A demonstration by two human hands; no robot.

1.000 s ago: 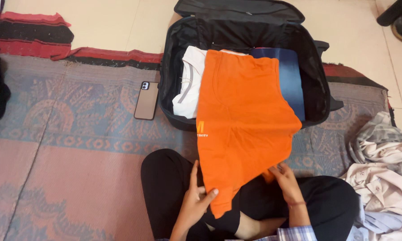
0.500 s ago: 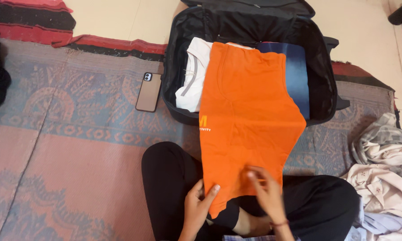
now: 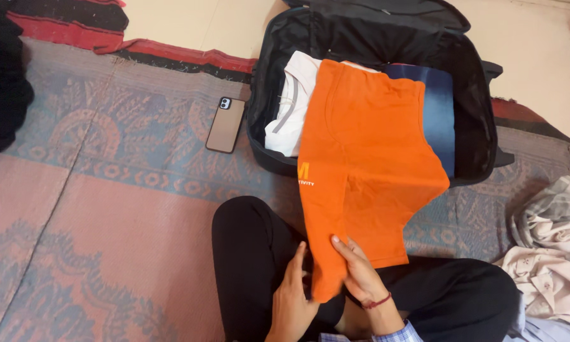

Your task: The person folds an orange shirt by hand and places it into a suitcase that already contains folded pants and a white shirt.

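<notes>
An orange t-shirt lies stretched from the open black suitcase down onto my lap. My left hand grips its lower left edge from underneath. On top of the same corner, my right hand pinches the hem with fingers closed on the cloth. Inside the suitcase, a folded white garment lies at the left and a blue garment at the right, both partly covered by the orange shirt.
A tan phone lies on the patterned rug left of the suitcase. A heap of pale clothes sits at the right edge. Dark cloth and a red-black blanket lie at the upper left. My legs in black trousers are crossed below.
My right hand has moved left across the shirt's bottom from the right corner to the left edge beside my left hand. The view has shifted slightly right.
</notes>
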